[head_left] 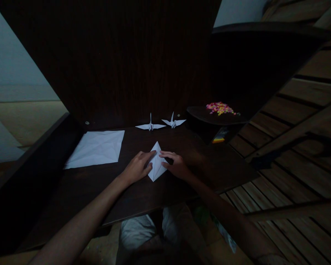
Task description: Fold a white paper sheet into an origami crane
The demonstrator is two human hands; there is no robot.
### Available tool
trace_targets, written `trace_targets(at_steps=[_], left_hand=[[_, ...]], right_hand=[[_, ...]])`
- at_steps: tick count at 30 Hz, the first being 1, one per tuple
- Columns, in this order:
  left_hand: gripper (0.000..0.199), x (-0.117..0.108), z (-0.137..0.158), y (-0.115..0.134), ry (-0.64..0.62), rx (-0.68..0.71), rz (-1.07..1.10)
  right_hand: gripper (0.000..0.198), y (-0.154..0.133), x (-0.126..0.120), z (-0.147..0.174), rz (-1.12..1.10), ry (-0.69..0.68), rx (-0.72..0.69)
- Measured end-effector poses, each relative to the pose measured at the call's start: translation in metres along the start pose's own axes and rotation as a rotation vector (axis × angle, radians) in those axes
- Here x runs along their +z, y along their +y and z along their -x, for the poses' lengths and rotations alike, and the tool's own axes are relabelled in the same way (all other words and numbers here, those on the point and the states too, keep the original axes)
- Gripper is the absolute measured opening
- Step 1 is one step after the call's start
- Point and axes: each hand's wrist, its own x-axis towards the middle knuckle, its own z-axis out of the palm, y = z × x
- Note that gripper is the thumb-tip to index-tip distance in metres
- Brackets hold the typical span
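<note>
Resting your left hand [139,165] and right hand [178,165] on a small white diamond of folded paper [157,167], you are steadying it between them on the dark brown wooden tabletop [99,195]. If your fingers are pressing unevenly, the layers could be sliding and a crease could be setting crooked; dim light could be hiding misaligned edges. Your left hand is spreading partway, thumb and fingertips touching the diamond's left side; your right is curving loosely, thumb apart from the fingers, tips touching its right side. Neither is visibly pinching the paper. Beyond the hands, two white folded-paper birds [151,127] are standing; a creased white paper sheet [99,147] is lying left of the left hand.
</note>
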Motion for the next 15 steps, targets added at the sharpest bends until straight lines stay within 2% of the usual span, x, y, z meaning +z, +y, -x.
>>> trace_targets(at_steps=[4,7,12,15], left_hand=[[0.037,0.000,0.001,-0.003,-0.010,0.034,-0.014],[0.036,-0.002,0.001,0.001,0.004,0.005,0.018],[0.042,-0.007,-0.002,0.011,0.099,-0.219,0.238],[0.043,-0.010,-0.003,0.012,0.139,-0.257,0.314]], right_hand=[[0.045,0.010,0.008,-0.006,-0.266,0.086,0.151],[0.046,0.013,0.011,-0.009,-0.402,0.130,0.229],[0.042,0.003,0.016,-0.011,-0.451,0.197,0.166],[0.036,-0.011,0.019,-0.012,-0.408,0.228,0.112]])
